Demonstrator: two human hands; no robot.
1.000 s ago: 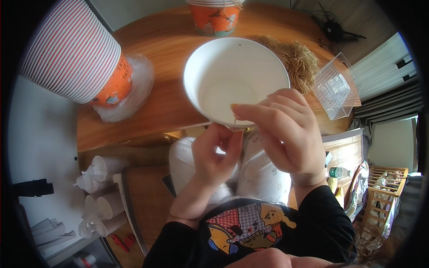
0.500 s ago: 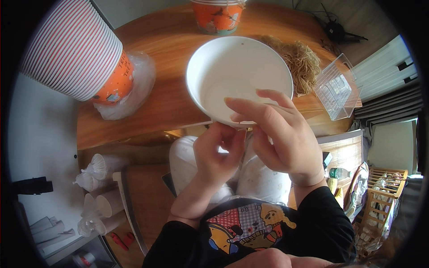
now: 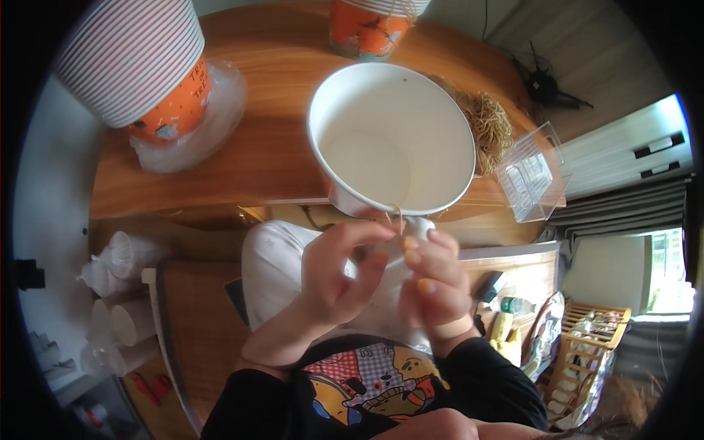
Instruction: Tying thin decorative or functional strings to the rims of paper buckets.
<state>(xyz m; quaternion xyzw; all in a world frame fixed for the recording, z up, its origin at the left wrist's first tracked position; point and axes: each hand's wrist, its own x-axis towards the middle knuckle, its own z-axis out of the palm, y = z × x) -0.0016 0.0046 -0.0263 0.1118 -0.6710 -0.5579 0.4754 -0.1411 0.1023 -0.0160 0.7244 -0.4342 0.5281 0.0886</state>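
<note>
A large paper bucket (image 3: 389, 139) with a white inside and rim leans at the table's front edge, its mouth tilted up toward me. A thin tan string (image 3: 397, 213) loops over its near rim and runs down between my hands. My left hand (image 3: 337, 268) is closed, thumb and forefinger bent in close to the string just below the rim. Beside it, my right hand (image 3: 436, 282) has its fingers curled in a pinch by the string's other strand. Motion blur and the fingers hide where the string ends.
A tall stack of orange-patterned buckets (image 3: 169, 110) stands at the left on clear plastic wrap (image 3: 213, 117). Another orange stack (image 3: 367, 33) is at the back. Right of the bucket lie a tan string bundle (image 3: 488, 132) and a clear plastic basket (image 3: 529, 176).
My right hand has come down from over the bucket's mouth to below its rim, closing its fingers. A string loop now shows at the rim. The view has shifted.
</note>
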